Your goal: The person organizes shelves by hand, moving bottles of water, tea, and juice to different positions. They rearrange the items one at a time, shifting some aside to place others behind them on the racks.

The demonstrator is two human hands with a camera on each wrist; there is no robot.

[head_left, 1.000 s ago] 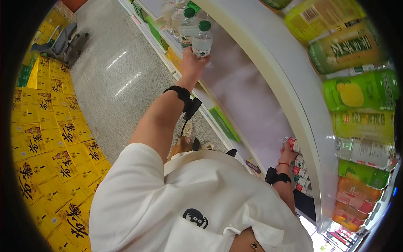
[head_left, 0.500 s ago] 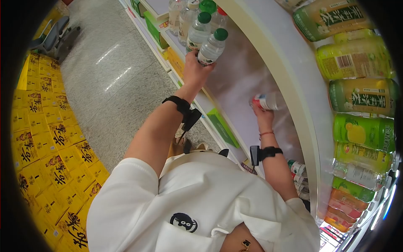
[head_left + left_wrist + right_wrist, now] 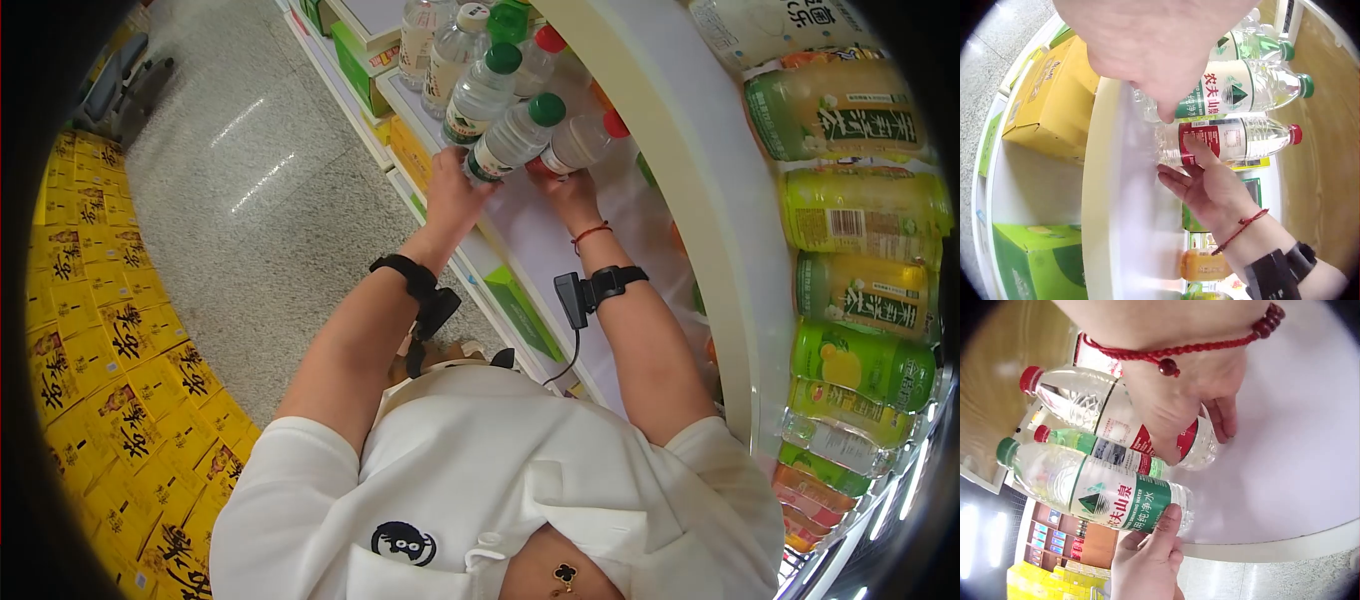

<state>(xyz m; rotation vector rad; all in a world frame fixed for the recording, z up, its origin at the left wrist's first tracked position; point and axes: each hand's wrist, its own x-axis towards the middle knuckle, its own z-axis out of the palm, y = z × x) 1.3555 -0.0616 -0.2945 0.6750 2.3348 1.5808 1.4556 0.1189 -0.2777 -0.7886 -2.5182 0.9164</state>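
In the head view my left hand (image 3: 457,195) grips the lower part of a green-capped water bottle (image 3: 505,143), standing on the shelf. Beside it my right hand (image 3: 568,195), with a red bracelet, holds a red-capped bottle (image 3: 580,143) low down. The left wrist view shows the right thumb across the red label of that red-capped bottle (image 3: 1225,140), close to the green-capped bottle (image 3: 1247,89). In the right wrist view my left hand (image 3: 1150,559) pinches the green-capped bottle (image 3: 1094,490) near its base, and my right hand (image 3: 1179,403) wraps the other.
More bottles (image 3: 455,60) stand behind and left of the held ones. The curved white edge (image 3: 690,220) of an upper shelf arcs at the right, with rows of drinks (image 3: 865,210) above. Yellow cartons (image 3: 120,330) are stacked across the floor at the left.
My right hand has carried the red-capped bottle from the far lower right of the shelf up beside the green-capped one. My left hand keeps its grip, slightly lower in the head view.
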